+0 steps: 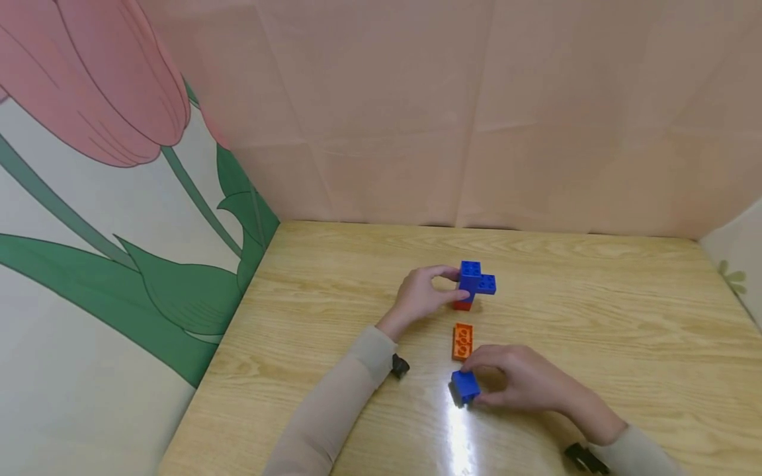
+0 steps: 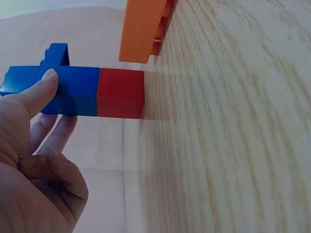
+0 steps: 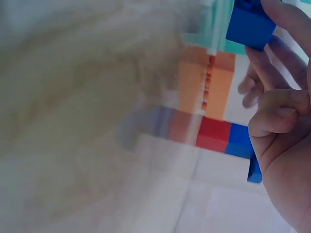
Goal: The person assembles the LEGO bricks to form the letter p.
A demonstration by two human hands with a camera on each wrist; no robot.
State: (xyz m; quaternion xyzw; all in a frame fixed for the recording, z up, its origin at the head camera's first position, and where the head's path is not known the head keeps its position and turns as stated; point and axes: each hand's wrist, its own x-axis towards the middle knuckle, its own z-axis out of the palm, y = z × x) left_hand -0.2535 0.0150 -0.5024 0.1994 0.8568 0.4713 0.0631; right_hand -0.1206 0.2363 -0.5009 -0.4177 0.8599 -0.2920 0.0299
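Observation:
In the head view my left hand (image 1: 419, 295) holds a small brick tower between thumb and fingers. Its upper part is blue bricks (image 1: 469, 280), one jutting out to the right; a red brick (image 2: 121, 93) forms the base at the tabletop. My right hand (image 1: 530, 380) pinches a separate blue brick (image 1: 465, 386) by its edges, tilted and a little above the table, as the right wrist view shows. Between the hands an orange brick (image 1: 462, 342) lies upside down, its hollow underside facing up and its studs against the wood.
The wooden table (image 1: 625, 317) runs back to a pink cloth backdrop (image 1: 476, 132). A tulip-printed panel (image 1: 178, 277) borders the left side, and a pale panel (image 1: 738, 271) stands at the right. Dark straps (image 1: 400, 366) show at the wrists.

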